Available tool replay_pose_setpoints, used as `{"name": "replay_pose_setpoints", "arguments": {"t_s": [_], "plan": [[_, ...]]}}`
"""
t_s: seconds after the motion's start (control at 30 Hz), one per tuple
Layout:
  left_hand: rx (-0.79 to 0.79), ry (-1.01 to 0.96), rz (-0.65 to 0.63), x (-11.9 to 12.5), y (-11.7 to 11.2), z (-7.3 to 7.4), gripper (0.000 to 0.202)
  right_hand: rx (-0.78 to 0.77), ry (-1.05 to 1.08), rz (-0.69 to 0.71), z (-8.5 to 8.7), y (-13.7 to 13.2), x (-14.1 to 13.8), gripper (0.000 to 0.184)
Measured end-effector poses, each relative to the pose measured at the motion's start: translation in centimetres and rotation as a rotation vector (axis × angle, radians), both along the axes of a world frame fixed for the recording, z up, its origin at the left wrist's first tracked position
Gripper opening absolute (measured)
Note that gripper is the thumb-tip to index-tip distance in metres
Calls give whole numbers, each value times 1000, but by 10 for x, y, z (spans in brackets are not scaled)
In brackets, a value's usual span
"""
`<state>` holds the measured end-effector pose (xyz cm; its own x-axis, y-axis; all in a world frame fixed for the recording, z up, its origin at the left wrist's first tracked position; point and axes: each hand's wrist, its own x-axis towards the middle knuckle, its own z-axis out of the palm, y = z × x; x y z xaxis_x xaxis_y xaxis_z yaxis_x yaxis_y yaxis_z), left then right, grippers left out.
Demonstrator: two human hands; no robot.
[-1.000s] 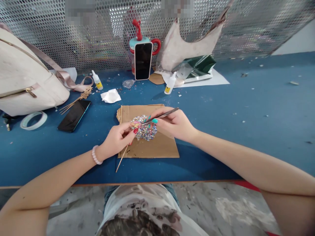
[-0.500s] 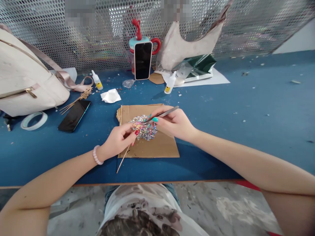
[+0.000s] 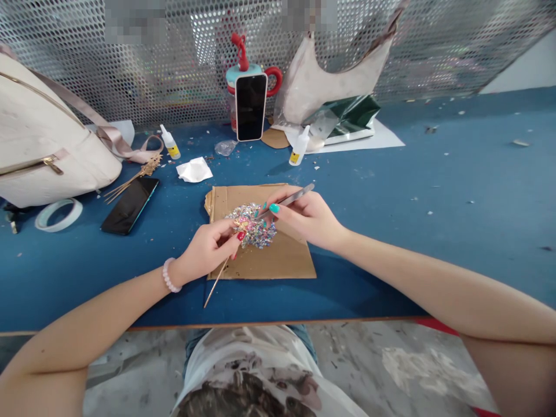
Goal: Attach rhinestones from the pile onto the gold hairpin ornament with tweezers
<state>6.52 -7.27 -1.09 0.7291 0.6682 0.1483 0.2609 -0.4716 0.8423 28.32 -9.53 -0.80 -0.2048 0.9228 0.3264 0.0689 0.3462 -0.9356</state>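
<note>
- We are pinching a thin gold metal stick (image 3: 216,282) between the thumb and fingers of our left hand (image 3: 204,252). Its ornate top is meeting the glitter, and its bare end is pointing towards the near edge of the blue worktop (image 3: 434,191).
- Our right hand (image 3: 310,217) is pressing its fingers together on slim silver metal tweezers (image 3: 290,200). We cannot tell what the tips are gripping.
- The tips are reaching into a heap of glittering multicoloured flakes (image 3: 260,229).
- The heap is sitting on a flat brown cardboard sheet (image 3: 269,260) by the middle of the near edge.
- A black phone (image 3: 130,204) and a white tape ring (image 3: 58,213) are lying towards the left edge.
</note>
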Motion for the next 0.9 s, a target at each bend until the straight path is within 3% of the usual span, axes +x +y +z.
{"name": "replay_pose_setpoints", "arguments": {"t_s": [0.9], "plan": [[2,-28,-12,0,0,-1,24,-75,34,31,0,0,1,35]]}}
